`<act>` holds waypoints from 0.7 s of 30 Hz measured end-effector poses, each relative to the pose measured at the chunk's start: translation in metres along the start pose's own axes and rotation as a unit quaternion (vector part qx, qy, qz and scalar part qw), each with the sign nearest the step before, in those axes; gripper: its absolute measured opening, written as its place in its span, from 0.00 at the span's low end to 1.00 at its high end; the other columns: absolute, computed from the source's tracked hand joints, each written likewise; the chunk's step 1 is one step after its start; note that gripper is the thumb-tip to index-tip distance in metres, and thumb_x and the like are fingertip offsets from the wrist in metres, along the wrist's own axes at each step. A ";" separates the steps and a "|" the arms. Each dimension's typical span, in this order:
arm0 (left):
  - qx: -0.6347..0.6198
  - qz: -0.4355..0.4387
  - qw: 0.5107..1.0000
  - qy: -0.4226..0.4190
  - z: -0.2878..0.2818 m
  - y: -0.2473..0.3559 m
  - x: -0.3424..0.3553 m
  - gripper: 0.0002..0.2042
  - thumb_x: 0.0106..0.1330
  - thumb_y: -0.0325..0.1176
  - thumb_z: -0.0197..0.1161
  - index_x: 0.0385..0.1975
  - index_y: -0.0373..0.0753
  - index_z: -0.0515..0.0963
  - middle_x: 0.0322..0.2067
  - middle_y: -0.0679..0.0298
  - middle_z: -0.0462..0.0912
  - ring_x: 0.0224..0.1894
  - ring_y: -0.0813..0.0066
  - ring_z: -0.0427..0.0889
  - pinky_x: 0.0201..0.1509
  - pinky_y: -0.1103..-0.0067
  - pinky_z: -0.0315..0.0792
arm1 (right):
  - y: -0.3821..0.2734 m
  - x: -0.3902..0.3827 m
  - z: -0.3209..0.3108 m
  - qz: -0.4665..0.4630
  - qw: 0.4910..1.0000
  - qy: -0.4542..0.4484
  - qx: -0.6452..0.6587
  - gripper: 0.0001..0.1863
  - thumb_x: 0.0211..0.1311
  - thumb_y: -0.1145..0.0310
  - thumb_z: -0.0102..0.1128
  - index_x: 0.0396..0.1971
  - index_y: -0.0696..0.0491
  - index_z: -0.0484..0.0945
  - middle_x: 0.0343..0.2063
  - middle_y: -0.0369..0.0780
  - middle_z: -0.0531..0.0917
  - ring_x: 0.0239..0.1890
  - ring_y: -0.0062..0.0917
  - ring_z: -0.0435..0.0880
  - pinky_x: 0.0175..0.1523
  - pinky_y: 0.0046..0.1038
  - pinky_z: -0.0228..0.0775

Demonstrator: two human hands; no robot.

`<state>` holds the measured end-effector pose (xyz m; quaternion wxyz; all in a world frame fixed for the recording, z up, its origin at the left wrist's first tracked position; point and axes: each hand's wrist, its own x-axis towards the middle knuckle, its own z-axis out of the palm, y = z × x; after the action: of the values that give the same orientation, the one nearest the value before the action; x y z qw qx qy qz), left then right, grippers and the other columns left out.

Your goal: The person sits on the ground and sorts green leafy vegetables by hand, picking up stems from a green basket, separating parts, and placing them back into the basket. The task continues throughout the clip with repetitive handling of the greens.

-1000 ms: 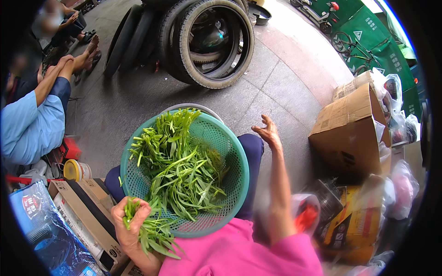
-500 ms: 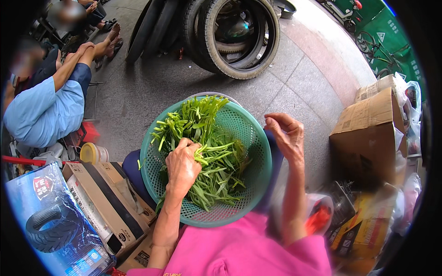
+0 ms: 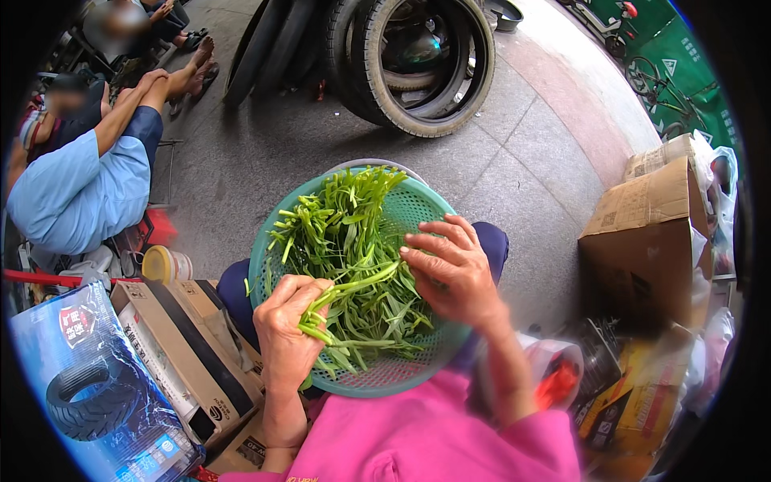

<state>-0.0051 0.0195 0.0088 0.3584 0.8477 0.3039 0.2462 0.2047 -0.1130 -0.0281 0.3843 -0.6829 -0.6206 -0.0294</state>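
Observation:
A green plastic colander (image 3: pixel 424 368) rests on my lap, heaped with long-stemmed leafy greens (image 3: pixel 381 304). Toward its far left side the stems lie bundled, cut ends turned outward. At the colander's near left rim my left hand (image 3: pixel 283 331) is closed round a few stems (image 3: pixel 315 323), which reach right across the heap. My right hand (image 3: pixel 459 277) hovers over the right side of the colander with its fingers apart, close to the tip of a held stem. It grips nothing that I can see.
Tyres (image 3: pixel 426 120) stand on the paved floor ahead. Cardboard boxes (image 3: pixel 642 209) and bags fill the right side. On the left are a blue box (image 3: pixel 88 377), long cartons (image 3: pixel 181 345), a round tub (image 3: pixel 165 263) and a seated person in a light blue garment (image 3: pixel 80 193).
My left hand has come back from the heap toward the near left rim, drawing stems with it. My right hand has moved left from beside the colander to above it.

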 end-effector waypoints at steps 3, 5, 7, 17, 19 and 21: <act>-0.012 -0.003 1.000 0.006 -0.008 0.006 -0.005 0.09 0.56 0.18 0.69 0.37 0.30 0.84 0.31 0.58 0.82 0.32 0.68 0.83 0.37 0.78 0.75 | -0.005 0.004 0.000 -0.049 0.999 0.004 -0.011 0.19 0.41 0.74 0.72 0.39 0.50 0.84 0.34 0.33 0.83 0.42 0.28 0.81 0.64 0.48 0.64; 0.003 0.022 1.000 -0.010 -0.013 0.009 -0.006 0.11 0.54 0.17 0.68 0.38 0.31 0.84 0.32 0.57 0.83 0.32 0.67 0.84 0.37 0.77 0.76 | -0.012 0.009 -0.001 -0.079 0.997 0.019 -0.005 0.18 0.37 0.73 0.72 0.34 0.51 0.82 0.29 0.33 0.80 0.38 0.27 0.80 0.65 0.49 0.63; 0.015 0.035 0.998 -0.053 -0.016 0.013 -0.005 0.13 0.51 0.16 0.68 0.38 0.31 0.84 0.32 0.57 0.83 0.30 0.66 0.84 0.36 0.77 0.76 | -0.021 0.012 0.000 -0.099 0.995 0.008 -0.002 0.15 0.36 0.74 0.71 0.30 0.52 0.81 0.25 0.34 0.78 0.37 0.28 0.80 0.64 0.49 0.65; -0.132 -0.006 0.978 -0.160 -0.010 0.018 -0.016 0.13 0.53 0.19 0.69 0.40 0.29 0.83 0.25 0.53 0.82 0.24 0.65 0.83 0.28 0.78 0.74 | -0.026 0.000 0.017 0.113 0.954 0.109 0.257 0.07 0.39 0.82 0.63 0.22 0.57 0.82 0.22 0.37 0.82 0.31 0.28 0.82 0.55 0.38 0.71; -0.168 0.000 0.976 -0.139 -0.007 0.017 -0.013 0.12 0.54 0.19 0.70 0.39 0.28 0.82 0.27 0.53 0.84 0.25 0.67 0.83 0.29 0.79 0.75 | -0.028 -0.004 0.019 0.177 0.924 0.117 0.317 0.06 0.42 0.83 0.60 0.23 0.59 0.81 0.22 0.37 0.82 0.34 0.28 0.81 0.55 0.37 0.71; -0.186 -0.006 0.970 -0.157 -0.011 0.014 -0.010 0.09 0.58 0.21 0.70 0.38 0.27 0.83 0.31 0.55 0.87 0.26 0.71 0.84 0.32 0.80 0.77 | -0.029 -0.009 0.018 0.260 0.854 0.143 0.428 0.06 0.47 0.82 0.55 0.23 0.61 0.82 0.23 0.38 0.82 0.39 0.30 0.79 0.56 0.37 0.70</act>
<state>-0.0144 0.0096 0.0240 0.5547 0.7923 0.1978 0.1596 0.1701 -0.1125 -0.0313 0.7169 -0.5752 -0.3102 0.2430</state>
